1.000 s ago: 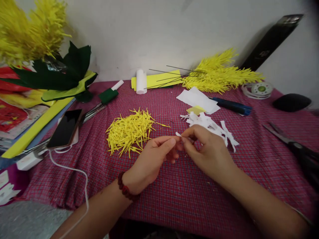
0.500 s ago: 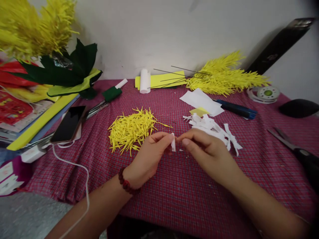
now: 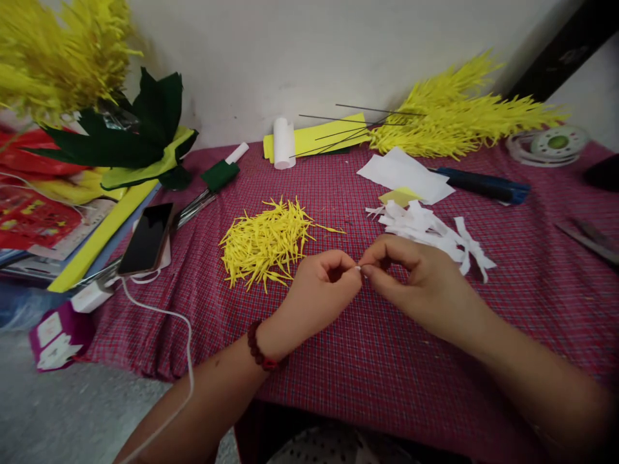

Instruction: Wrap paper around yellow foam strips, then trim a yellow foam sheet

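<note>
My left hand (image 3: 325, 283) and my right hand (image 3: 411, 277) meet fingertip to fingertip above the checked tablecloth (image 3: 377, 374). Both pinch a small white paper strip (image 3: 358, 268); only a tiny bit of it shows between the thumbs and forefingers. A heap of yellow twisted paper pieces (image 3: 265, 241) lies just beyond my left hand. Behind my right hand is a pile of cut white paper strips (image 3: 425, 229), with white paper sheets (image 3: 406, 174) and a small yellow piece (image 3: 400, 196) beside it.
Yellow fringed stems (image 3: 464, 122) with thin wires lie at the back right, near a blue-black cutter (image 3: 483, 185) and a tape roll (image 3: 558, 143). Scissors (image 3: 590, 241) are at the right edge. Left are a phone (image 3: 146, 238), a white cable (image 3: 186, 335) and dark green leaves (image 3: 159, 116).
The white strip stood upright in my left fingers; now it is mostly hidden between both hands' fingertips. My hands have come together. The whole view has shifted slightly.
</note>
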Demonstrator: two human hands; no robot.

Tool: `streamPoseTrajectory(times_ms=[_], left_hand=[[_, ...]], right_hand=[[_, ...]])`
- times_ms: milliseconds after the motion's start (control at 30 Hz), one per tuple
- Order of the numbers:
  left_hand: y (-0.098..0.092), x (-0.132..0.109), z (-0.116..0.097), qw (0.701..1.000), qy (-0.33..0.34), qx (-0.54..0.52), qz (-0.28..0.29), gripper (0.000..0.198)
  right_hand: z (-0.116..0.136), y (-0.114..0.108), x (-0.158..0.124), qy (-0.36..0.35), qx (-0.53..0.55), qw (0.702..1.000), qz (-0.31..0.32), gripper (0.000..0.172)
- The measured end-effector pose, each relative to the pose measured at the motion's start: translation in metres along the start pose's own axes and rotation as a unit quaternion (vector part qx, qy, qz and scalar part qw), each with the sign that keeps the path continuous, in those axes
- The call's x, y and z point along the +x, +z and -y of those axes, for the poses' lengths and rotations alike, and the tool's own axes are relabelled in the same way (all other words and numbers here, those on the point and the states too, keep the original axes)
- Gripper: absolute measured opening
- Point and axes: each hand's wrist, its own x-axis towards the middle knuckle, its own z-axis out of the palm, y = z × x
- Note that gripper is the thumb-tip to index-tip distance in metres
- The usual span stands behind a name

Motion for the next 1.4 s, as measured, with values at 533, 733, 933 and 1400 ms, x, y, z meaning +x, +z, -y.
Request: streamPoseTrajectory(times_ms=[533, 733, 933, 1400], left_hand=[[0.0013, 0.0003, 0.0017, 0.999, 0.032, 0.035, -0.004, 0.021], [-0.0012, 0.0019, 0.0037, 0.991, -0.021, -0.131, 0.033, 0.021], [-0.0011, 0.0028, 0.0046, 0.963, -0.077, -0.256, 0.038, 0.02], [-0.0011, 0.0008, 0.0013, 0.996, 0.037, -0.073, -0.036, 0.012]], right_hand=[[-0.0004, -0.002, 0.0008, 0.015, 0.01, 1.0, 0.021, 0.011], [0.0019, -0.0021, -0.0004, -0.052, -0.055, 0.997, -0.03, 0.013], [0.0003, -0.0036, -0.0019, -0.189, -0.168, 0.966, -0.046, 0.015], [0.0033, -0.0025, 0.0001, 0.015, 0.07, 0.997, -0.009, 0.01]])
